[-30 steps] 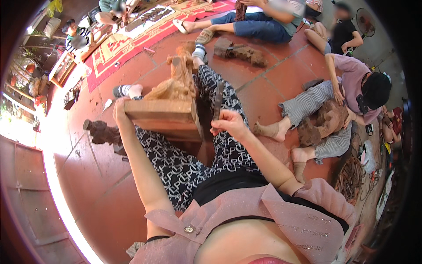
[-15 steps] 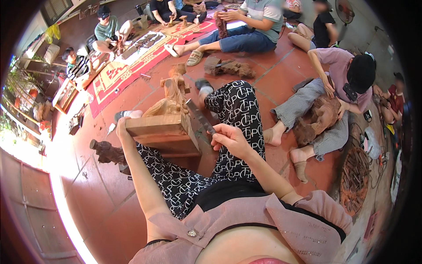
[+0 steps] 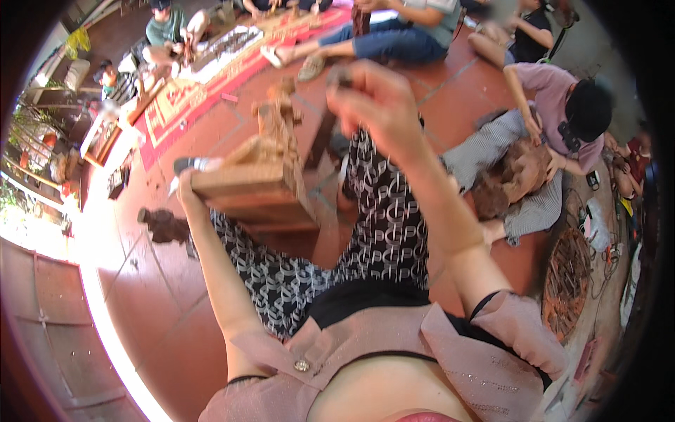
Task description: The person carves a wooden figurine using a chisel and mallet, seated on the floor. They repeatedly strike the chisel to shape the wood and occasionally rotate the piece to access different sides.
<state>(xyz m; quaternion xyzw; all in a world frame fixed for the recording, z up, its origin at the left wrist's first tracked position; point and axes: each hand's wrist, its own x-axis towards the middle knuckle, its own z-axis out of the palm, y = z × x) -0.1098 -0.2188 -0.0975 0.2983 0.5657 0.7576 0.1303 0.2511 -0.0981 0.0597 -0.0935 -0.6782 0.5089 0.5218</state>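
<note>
A light-brown wooden carving (image 3: 264, 144) of a figure lies back from its thick block base (image 3: 246, 190), held between my bent legs. My left hand (image 3: 185, 188) is closed over the left end of that base. Above and to the right of the carving is my right hand (image 3: 380, 102), raised and blurred. Its fingers are pinched around a dark flat bar (image 3: 321, 133), which slants down beside the carving's right side. Blur hides the bar's exact kind and whether it touches the wood.
A dark carved piece (image 3: 163, 225) lies on the tiled floor left of my leg. At right, a person (image 3: 552, 98) in pink handles a large brown carving (image 3: 517, 176). A round tray of tools (image 3: 568, 281) stands farther right. Others sit around a red mat (image 3: 158, 141).
My right hand has risen up and away from my lap, with the bar now hanging steeply from it. The left hand stays on the base.
</note>
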